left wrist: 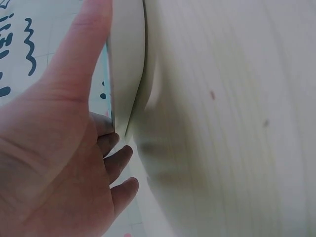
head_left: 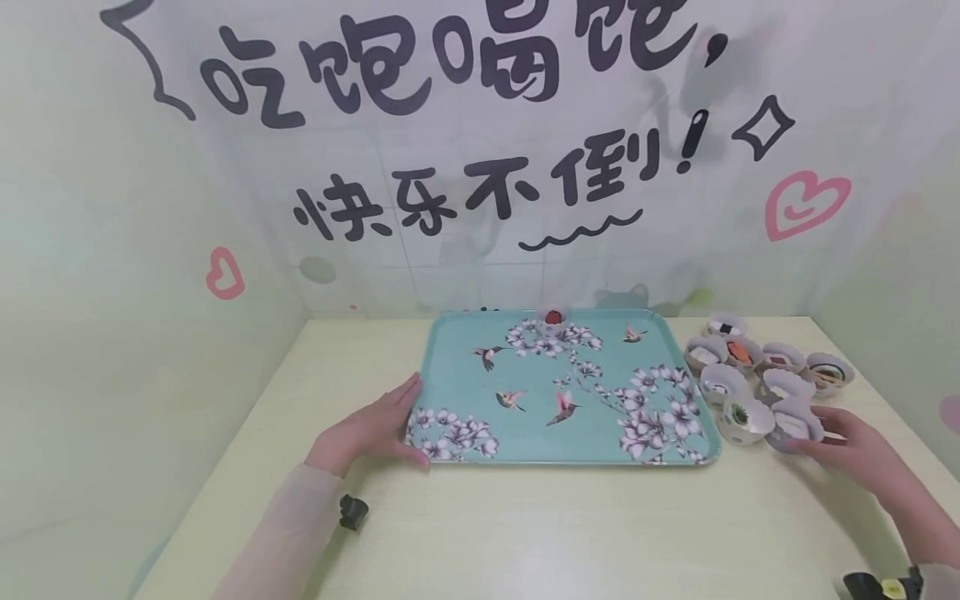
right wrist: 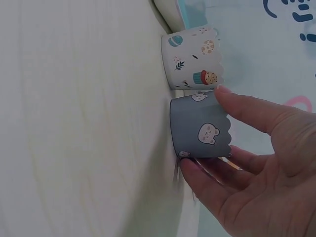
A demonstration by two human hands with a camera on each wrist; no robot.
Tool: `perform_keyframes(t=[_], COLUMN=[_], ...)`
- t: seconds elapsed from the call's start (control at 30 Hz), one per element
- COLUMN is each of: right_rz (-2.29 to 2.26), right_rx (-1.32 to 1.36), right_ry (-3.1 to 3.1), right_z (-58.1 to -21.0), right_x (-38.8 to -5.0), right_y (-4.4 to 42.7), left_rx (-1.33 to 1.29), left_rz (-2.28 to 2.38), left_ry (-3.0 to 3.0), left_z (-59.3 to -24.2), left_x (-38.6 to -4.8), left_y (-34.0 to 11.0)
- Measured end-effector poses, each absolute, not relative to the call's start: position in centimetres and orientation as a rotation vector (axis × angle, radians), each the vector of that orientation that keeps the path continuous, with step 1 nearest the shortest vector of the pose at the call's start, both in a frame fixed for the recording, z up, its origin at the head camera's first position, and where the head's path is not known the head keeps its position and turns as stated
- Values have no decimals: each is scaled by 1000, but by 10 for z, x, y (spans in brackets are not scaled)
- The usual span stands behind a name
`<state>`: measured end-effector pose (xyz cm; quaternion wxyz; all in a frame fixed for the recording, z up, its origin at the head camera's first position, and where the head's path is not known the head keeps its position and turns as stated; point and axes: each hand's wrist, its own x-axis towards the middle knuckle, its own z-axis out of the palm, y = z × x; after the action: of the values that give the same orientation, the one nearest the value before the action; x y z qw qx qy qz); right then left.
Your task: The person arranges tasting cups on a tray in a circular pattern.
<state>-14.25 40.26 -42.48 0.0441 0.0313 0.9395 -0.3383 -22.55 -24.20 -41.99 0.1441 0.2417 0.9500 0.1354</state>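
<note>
My right hand grips a grey paper baking cup printed with bear faces, thumb at its rim and fingers on the other side. The cup stands on the table, with something whitish in it. Touching it is a white paper cup with a cupcake print, holding something green. My left hand rests against the left edge of a turquoise tray near its front corner, thumb along the front side and fingers extended. Near the tray's back edge stands a small cup with something red inside.
Several more paper cups cluster on the table to the tray's right, each with small contents. The pale wooden table ends at a back wall with black lettering. Walls also stand at left and right.
</note>
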Motion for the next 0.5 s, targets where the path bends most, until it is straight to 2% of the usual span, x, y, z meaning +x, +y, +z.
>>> perform_keyframes(t=[0.5], right_rz=[-914], right_rx=[69], right_ry=[2947], right_z=[-426], right_x=[-148], right_y=[402], left_rx=[672], left_rz=[371], left_ry=[2727], left_z=[-419], left_x=[-225], left_y=[-241])
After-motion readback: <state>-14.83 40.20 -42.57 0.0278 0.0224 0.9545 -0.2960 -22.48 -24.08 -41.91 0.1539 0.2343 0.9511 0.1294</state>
